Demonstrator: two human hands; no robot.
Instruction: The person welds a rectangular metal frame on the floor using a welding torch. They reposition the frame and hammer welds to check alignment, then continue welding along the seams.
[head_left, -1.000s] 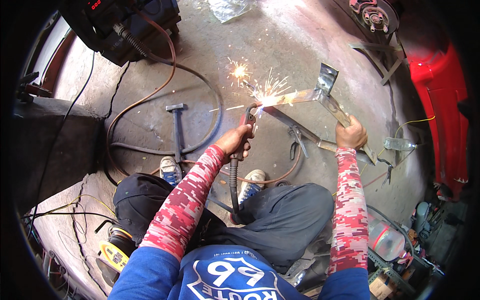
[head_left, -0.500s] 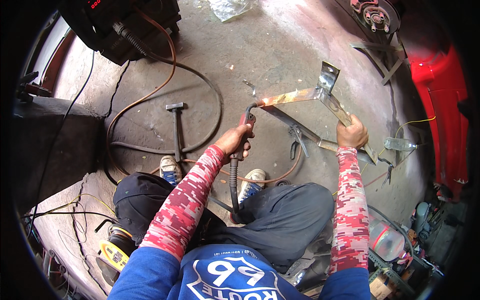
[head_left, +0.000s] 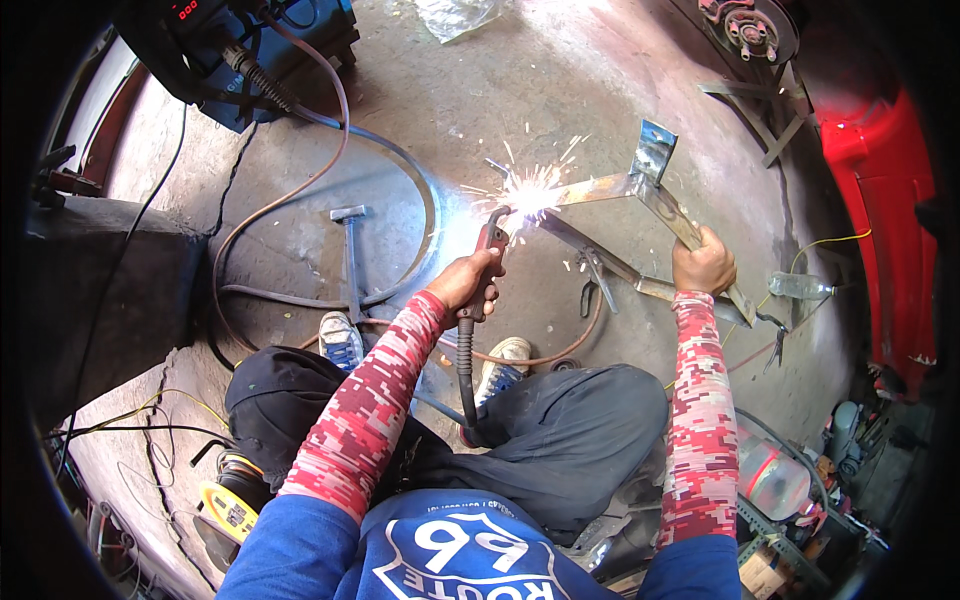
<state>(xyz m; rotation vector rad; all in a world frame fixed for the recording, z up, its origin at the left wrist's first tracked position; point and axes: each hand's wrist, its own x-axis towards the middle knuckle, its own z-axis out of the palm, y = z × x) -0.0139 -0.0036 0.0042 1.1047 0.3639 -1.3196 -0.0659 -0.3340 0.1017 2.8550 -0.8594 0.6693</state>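
My left hand (head_left: 470, 284) is wrapped round the handle of a red and black welding torch (head_left: 491, 238). Its curved neck points at the left end of a bent metal frame (head_left: 597, 188), where a bright arc throws sparks (head_left: 528, 195) and hides the joint. On the frame's right side, my right hand (head_left: 704, 262) grips a flat metal bar. A short upright plate (head_left: 653, 150) stands at the frame's far corner. Beside the lower bar, a clamp (head_left: 592, 275) with spread handles rests on the floor. A hammer (head_left: 350, 255) lies left of the torch.
A welding machine (head_left: 270, 70) stands at the far left, its cable looping over the floor. Right of me are a plastic bottle (head_left: 800, 287), a red car panel (head_left: 880, 220) and a wheel hub (head_left: 752, 38). A yellow cable reel (head_left: 230, 508) sits near left.
A small glow at the torch tip has become a bright arc with flying sparks and blue-white light over the floor. Both hands stay almost where they were.
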